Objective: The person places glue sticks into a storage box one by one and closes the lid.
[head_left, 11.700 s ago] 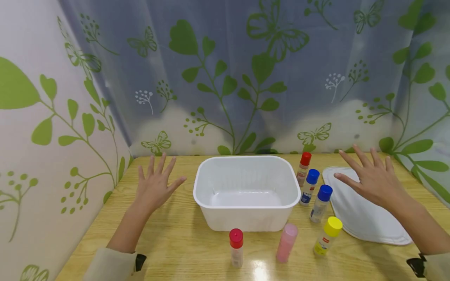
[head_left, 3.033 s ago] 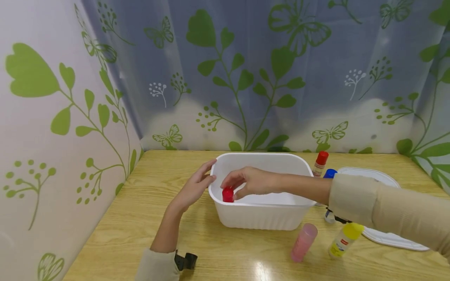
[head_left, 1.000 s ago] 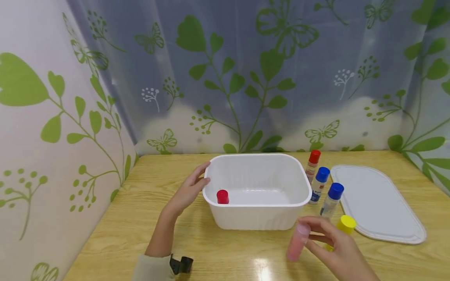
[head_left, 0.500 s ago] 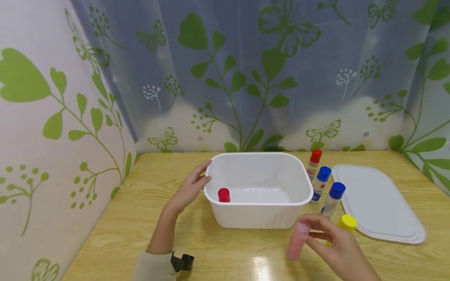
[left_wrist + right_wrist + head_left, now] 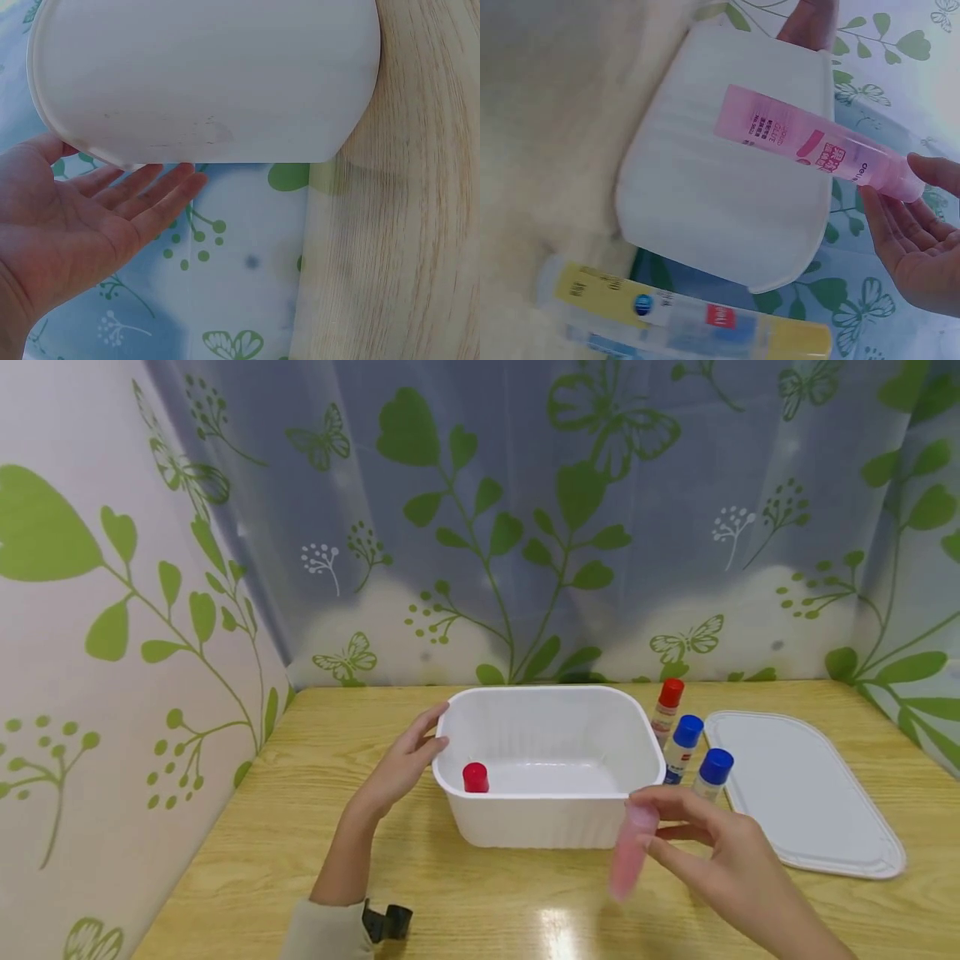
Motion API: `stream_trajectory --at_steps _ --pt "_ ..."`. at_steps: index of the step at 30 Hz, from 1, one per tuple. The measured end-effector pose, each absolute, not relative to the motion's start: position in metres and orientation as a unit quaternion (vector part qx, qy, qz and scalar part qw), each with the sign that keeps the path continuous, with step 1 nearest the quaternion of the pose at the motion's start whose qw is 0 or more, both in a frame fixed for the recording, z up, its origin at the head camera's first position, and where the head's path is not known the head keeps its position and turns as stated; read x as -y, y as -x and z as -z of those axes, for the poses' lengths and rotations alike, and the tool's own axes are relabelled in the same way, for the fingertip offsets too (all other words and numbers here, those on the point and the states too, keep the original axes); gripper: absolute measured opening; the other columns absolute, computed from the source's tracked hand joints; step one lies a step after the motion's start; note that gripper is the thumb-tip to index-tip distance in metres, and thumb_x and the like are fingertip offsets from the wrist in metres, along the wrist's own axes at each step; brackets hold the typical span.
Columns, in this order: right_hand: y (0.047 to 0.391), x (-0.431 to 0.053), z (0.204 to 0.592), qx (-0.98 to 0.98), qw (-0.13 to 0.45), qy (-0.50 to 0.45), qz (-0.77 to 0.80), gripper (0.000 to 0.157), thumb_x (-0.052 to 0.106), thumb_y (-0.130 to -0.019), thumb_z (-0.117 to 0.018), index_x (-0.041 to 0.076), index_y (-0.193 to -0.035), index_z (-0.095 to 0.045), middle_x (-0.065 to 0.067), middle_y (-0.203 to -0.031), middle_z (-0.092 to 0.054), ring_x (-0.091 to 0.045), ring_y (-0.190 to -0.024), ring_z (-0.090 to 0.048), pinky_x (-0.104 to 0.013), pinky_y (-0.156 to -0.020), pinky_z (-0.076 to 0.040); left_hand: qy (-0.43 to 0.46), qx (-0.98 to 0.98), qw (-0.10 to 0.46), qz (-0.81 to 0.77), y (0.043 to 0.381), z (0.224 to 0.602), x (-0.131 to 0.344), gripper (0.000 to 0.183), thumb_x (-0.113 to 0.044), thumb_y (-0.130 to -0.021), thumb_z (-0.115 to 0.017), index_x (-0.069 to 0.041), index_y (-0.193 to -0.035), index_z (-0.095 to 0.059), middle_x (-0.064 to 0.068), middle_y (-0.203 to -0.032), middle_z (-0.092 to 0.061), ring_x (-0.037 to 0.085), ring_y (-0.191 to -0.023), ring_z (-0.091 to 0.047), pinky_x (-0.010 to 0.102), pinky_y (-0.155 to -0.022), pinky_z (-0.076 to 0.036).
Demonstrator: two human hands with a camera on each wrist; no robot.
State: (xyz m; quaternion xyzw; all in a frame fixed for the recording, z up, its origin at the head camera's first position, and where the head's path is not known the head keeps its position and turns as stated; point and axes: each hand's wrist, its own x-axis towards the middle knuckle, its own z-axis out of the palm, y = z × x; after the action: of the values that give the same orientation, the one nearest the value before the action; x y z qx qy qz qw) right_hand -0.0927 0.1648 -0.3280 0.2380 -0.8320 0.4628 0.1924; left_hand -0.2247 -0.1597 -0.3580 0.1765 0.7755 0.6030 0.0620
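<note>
My right hand [image 5: 738,860] pinches a pink glue bottle [image 5: 787,135] by its cap end, thumb on one side and fingers on the other. In the head view the bottle hangs slightly tilted in front of the box's near right corner, its lower end blurred. The white plastic box [image 5: 543,822] stands in the middle of the wooden table. Against its left end rests my left hand [image 5: 401,768]; the left wrist view shows nearly straight fingers along the outer wall and the thumb at the rim. Inside the box, near the left, a red cap [image 5: 476,777] shows above the front rim.
Right of the box stand a red-capped bottle [image 5: 667,706] and two blue-capped bottles [image 5: 683,747]. A yellow-capped glue bottle [image 5: 720,319] is hidden behind my right hand in the head view. A white lid [image 5: 806,793] lies at the right. A patterned curtain [image 5: 495,527] hangs behind.
The red-capped bottle went from the table into the box. My right hand then took hold of the pink glue bottle and has just raised it slightly. My left hand stays at the box.
</note>
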Motion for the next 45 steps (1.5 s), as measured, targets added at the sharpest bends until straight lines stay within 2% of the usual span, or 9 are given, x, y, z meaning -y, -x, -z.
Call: stream_trajectory --at_steps 7,29,38,45 --pt "0.097 -0.159 0.305 0.809 0.203 -0.288 -0.471 0.039 -0.012 -0.073 -0.07 0.008 -0.106 -0.063 -0.001 -0.099 -0.065 -0.01 -0.086 -0.061 -0.022 -0.068 -0.052 -0.173 -0.777 0.063 -0.602 0.224 0.358 0.16 0.05 -0.013 -0.097 -0.043 -0.009 -0.145 -0.026 0.017 -0.144 -0.028 0.033 -0.125 -0.037 0.044 -0.099 -0.034" --pt "0.112 -0.138 0.242 0.805 0.207 -0.253 -0.495 0.033 -0.006 -0.077 -0.069 0.007 -0.107 -0.063 -0.003 -0.097 -0.065 -0.014 -0.083 -0.061 -0.023 -0.072 -0.05 -0.175 -0.776 0.065 -0.603 0.225 0.358 0.161 0.05 -0.014 -0.097 -0.043 -0.009 -0.144 -0.027 0.016 -0.144 -0.028 0.032 -0.125 -0.037 0.044 -0.098 -0.035" --pt "0.129 -0.125 0.232 0.79 0.218 -0.256 -0.512 0.03 -0.003 -0.079 -0.068 0.002 -0.108 -0.062 -0.004 -0.095 -0.064 -0.014 -0.087 -0.06 -0.023 -0.072 -0.05 -0.176 -0.777 0.065 -0.601 0.225 0.358 0.162 0.05 -0.015 -0.097 -0.043 -0.01 -0.144 -0.027 0.016 -0.145 -0.028 0.032 -0.125 -0.036 0.045 -0.098 -0.035" --pt "0.147 -0.112 0.233 0.791 0.207 -0.249 -0.519 0.03 0.001 -0.081 -0.068 0.003 -0.111 -0.062 -0.003 -0.099 -0.063 -0.015 -0.09 -0.059 -0.024 -0.074 -0.05 -0.176 -0.776 0.063 -0.603 0.224 0.357 0.16 0.05 -0.013 -0.097 -0.043 -0.009 -0.144 -0.027 0.016 -0.144 -0.03 0.032 -0.124 -0.038 0.044 -0.097 -0.036"
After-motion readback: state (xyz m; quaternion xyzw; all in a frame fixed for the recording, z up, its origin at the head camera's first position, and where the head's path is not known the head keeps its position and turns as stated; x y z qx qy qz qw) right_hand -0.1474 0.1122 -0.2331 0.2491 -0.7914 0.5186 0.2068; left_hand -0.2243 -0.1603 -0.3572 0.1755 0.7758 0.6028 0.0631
